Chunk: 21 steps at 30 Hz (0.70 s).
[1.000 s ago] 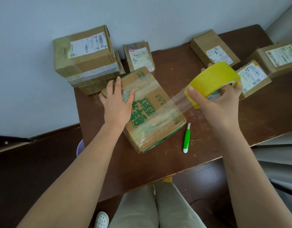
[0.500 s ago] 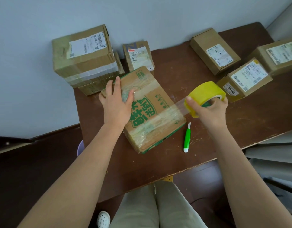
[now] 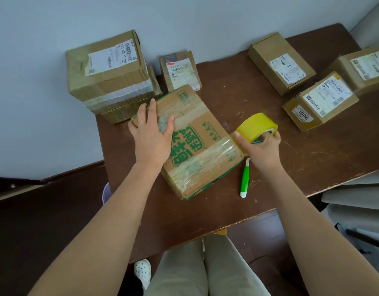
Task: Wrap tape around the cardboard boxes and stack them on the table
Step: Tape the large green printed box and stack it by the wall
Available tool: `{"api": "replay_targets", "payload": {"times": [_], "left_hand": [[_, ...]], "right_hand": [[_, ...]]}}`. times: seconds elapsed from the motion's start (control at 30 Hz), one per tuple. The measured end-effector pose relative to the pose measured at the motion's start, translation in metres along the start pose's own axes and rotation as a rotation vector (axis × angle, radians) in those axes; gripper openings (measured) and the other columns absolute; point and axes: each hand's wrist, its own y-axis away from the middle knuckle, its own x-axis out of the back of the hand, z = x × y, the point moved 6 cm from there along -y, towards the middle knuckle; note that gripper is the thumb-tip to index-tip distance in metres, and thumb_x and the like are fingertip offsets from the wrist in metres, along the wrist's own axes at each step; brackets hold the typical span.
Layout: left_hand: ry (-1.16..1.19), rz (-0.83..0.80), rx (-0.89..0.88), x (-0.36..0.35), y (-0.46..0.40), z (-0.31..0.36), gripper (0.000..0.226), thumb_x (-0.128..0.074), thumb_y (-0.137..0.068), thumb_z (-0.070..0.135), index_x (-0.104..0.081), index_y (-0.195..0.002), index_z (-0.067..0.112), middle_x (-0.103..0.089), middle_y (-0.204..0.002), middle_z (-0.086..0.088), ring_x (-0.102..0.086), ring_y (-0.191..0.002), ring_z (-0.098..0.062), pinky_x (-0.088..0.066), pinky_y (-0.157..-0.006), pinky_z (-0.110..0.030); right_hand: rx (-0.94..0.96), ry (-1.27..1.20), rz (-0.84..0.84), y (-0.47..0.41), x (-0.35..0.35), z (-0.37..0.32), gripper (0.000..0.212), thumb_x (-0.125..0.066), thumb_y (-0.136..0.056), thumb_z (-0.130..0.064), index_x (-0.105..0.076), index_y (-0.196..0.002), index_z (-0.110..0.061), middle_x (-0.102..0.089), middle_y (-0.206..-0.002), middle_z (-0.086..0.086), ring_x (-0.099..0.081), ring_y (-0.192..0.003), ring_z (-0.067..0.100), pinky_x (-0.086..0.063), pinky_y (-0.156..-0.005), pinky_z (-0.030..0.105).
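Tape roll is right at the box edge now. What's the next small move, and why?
Probably carry the tape roll down over the right edge of the green-printed box, pressing the strip onto its side. The right hand grips the roll against that edge, the strip already lies across the top, and the left hand presses the box flat.

one head-worn wide-angle view, looking forward and steeply down from above the brown table (image 3: 312,167), close enough that both forearms run in from the bottom edge; the wall (image 3: 184,18) fills the top, the person's legs and a shoe the bottom; edges bend with the lens
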Motion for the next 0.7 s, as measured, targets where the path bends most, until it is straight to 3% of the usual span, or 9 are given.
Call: {"api": "replay_targets", "payload": {"times": [0.07, 0.17, 0.27, 0.33, 0.4, 0.47, 0.57, 0.7], "left_hand": [[-0.010, -0.009, 0.018, 0.001, 0.002, 0.004, 0.062, -0.039, -0.102, 0.050, -0.022, -0.156, 0.025, -0.020, -0.161, -0.006, -0.011, -0.148, -0.038, -0.007, -0.122, -0.054], [-0.219, 0.023, 0.050, 0.003, 0.005, 0.008, 0.060, -0.034, -0.102, 0.049, -0.025, -0.156, 0.024, -0.016, -0.162, -0.013, -0.005, -0.148, -0.047, -0.006, -0.118, -0.063], [-0.448, 0.142, -0.104, 0.009, 0.011, 0.026, 0.053, -0.035, -0.104, 0.038, -0.034, -0.151, 0.015, -0.028, -0.154, -0.025, -0.018, -0.145, -0.049, -0.011, -0.114, -0.067], [-0.411, 0.102, -0.144, 0.007, 0.017, 0.037, 0.053, -0.031, -0.106, 0.037, -0.036, -0.151, 0.011, -0.033, -0.153, -0.025, -0.022, -0.146, -0.043, -0.013, -0.118, -0.064], [-0.322, -0.068, -0.019, -0.009, 0.029, 0.042, 0.068, -0.016, -0.103, 0.053, -0.019, -0.156, 0.010, -0.012, -0.162, -0.023, -0.004, -0.151, -0.038, 0.000, -0.121, -0.056], [-0.381, -0.095, 0.011, -0.024, 0.048, 0.048, 0.086, -0.005, -0.097, 0.066, -0.002, -0.157, 0.005, 0.006, -0.161, -0.026, 0.009, -0.150, -0.040, 0.005, -0.121, -0.053], [-0.431, -0.005, -0.139, -0.030, 0.060, 0.059, 0.080, -0.010, -0.100, 0.060, -0.011, -0.155, 0.002, -0.004, -0.159, -0.033, -0.002, -0.148, -0.047, -0.003, -0.122, -0.053], [-0.429, -0.057, -0.442, -0.040, 0.062, 0.084, 0.058, -0.016, -0.104, 0.038, -0.028, -0.153, 0.009, -0.025, -0.160, -0.019, -0.018, -0.149, -0.039, -0.015, -0.121, -0.055]], "right_hand": [[-0.015, -0.060, -0.024, 0.005, -0.010, 0.006, 0.080, -0.065, -0.055, -0.087, -0.070, -0.084, -0.013, -0.054, -0.134, 0.011, -0.036, -0.141, 0.028, -0.039, -0.112, 0.047], [0.002, -0.121, -0.023, 0.009, -0.015, 0.005, 0.071, -0.070, -0.062, -0.078, -0.069, -0.086, -0.011, -0.057, -0.127, 0.008, -0.033, -0.143, 0.027, -0.039, -0.112, 0.047], [0.022, -0.123, -0.026, 0.008, -0.012, 0.003, 0.052, -0.078, -0.079, -0.052, -0.069, -0.095, -0.003, -0.051, -0.121, -0.004, -0.022, -0.146, 0.024, -0.030, -0.112, 0.029], [0.041, -0.097, -0.023, 0.008, -0.010, 0.000, 0.053, -0.077, -0.082, -0.047, -0.068, -0.098, 0.002, -0.048, -0.111, -0.009, -0.016, -0.146, 0.020, -0.026, -0.108, 0.022], [0.063, -0.094, -0.002, 0.008, -0.009, -0.002, 0.051, -0.077, -0.082, -0.045, -0.067, -0.096, 0.003, -0.044, -0.101, -0.018, -0.014, -0.146, 0.021, -0.024, -0.110, 0.023], [0.069, -0.096, 0.020, 0.009, -0.010, -0.001, 0.040, -0.077, -0.084, -0.041, -0.067, -0.090, -0.003, -0.038, -0.096, -0.028, -0.012, -0.147, 0.023, -0.022, -0.116, 0.030], [0.063, -0.098, 0.031, 0.011, -0.011, 0.002, 0.045, -0.077, -0.085, -0.041, -0.066, -0.095, 0.002, -0.039, -0.095, -0.025, -0.009, -0.149, 0.026, -0.022, -0.119, 0.038], [0.051, -0.107, 0.019, 0.009, -0.012, 0.007, 0.049, -0.076, -0.083, -0.047, -0.067, -0.098, -0.001, -0.043, -0.112, -0.005, -0.007, -0.149, 0.024, -0.020, -0.118, 0.032]]}}
